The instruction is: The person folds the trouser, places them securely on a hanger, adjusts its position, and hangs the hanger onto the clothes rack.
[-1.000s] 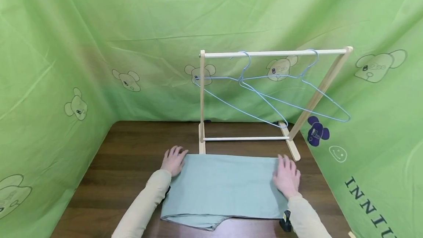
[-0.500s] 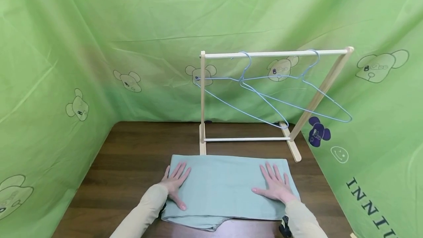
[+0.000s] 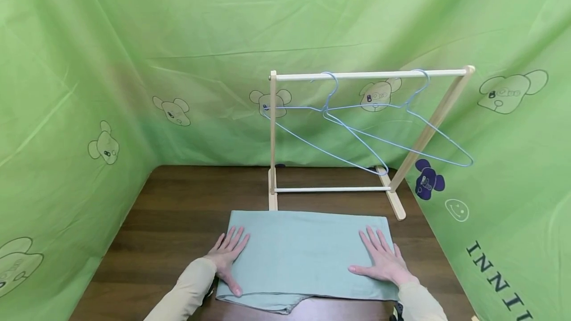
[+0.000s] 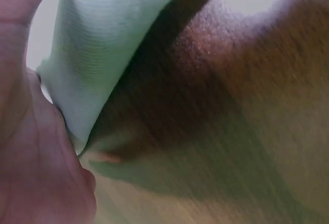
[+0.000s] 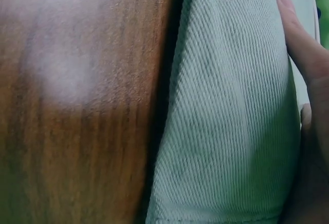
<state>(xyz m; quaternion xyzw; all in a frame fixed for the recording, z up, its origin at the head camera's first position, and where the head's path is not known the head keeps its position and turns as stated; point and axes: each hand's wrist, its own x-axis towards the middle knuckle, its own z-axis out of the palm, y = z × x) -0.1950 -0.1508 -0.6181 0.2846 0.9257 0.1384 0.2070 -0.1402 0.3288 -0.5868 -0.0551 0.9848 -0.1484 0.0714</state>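
Observation:
A folded pale blue-green cloth garment (image 3: 303, 251) lies flat on the brown wooden table, a loose fold showing along its near edge. My left hand (image 3: 226, 260) rests on its left end with the fingers spread. On the right end lies my right hand (image 3: 381, 260), its fingers also spread and the thumb pointing inward. In the left wrist view, the palm (image 4: 41, 147) is beside the garment's edge (image 4: 103, 54). The right wrist view shows the ribbed weave of the fabric (image 5: 226, 111) close up, with the thumb (image 5: 300, 36) over it.
Behind the garment stands a wooden rack (image 3: 273, 142) with a white top bar (image 3: 370, 76). Two blue wire hangers (image 3: 348, 125) hang from it. The table (image 3: 178, 212) is enclosed by a green printed curtain (image 3: 200, 28) at the back and sides.
Both hands have come from the garment's far side corners onto its top, spreading their fingers, then slid slightly outward and nearer. The garment has stayed nearly in place.

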